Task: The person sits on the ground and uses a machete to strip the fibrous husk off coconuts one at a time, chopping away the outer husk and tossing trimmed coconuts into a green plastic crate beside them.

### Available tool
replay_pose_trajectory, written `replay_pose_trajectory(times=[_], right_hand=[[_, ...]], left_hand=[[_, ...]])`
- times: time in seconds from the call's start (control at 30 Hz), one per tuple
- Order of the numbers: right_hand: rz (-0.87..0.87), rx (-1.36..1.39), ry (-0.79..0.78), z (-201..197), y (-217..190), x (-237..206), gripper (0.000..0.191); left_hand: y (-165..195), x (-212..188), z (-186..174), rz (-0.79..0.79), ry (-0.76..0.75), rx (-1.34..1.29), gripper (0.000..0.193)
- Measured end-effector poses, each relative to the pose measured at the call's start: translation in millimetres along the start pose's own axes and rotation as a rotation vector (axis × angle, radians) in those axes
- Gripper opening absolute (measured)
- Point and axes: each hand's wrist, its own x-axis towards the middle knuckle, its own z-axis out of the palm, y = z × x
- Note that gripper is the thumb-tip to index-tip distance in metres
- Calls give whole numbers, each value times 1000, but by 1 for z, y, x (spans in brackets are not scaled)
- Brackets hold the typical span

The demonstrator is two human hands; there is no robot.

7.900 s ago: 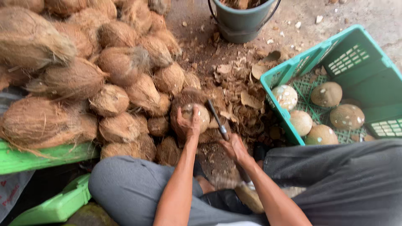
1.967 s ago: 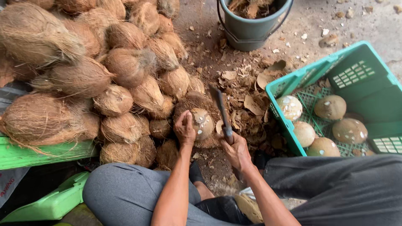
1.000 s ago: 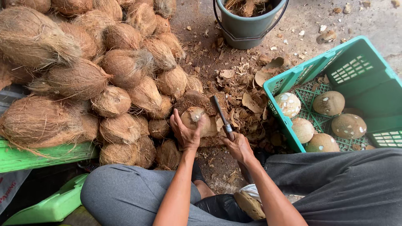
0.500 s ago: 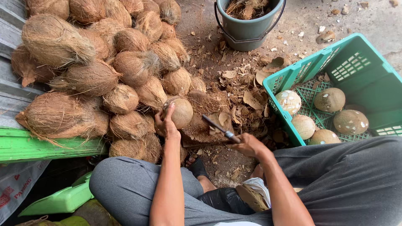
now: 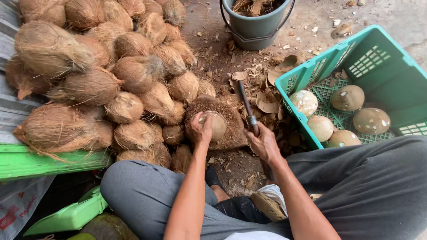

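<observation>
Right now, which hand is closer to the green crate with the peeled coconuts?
Right. The right hand, gripping the knife, sits just beside the green crate; the left hand holds a coconut farther left.

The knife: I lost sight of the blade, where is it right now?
In the head view the knife is right of centre, gripped by the right hand, blade raised between the coconut under the left hand and the green crate.
</observation>
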Motion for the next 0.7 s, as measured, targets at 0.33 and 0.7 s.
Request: replay_pose_trajectory(times=[0.33, 0.7], right_hand=[[3, -64, -161, 37, 5, -4, 31], [77, -103, -248, 57, 19, 4, 16]], left_hand=[[8, 17, 19, 51, 139, 100, 33], [11, 18, 16, 169, 130, 137, 30]])
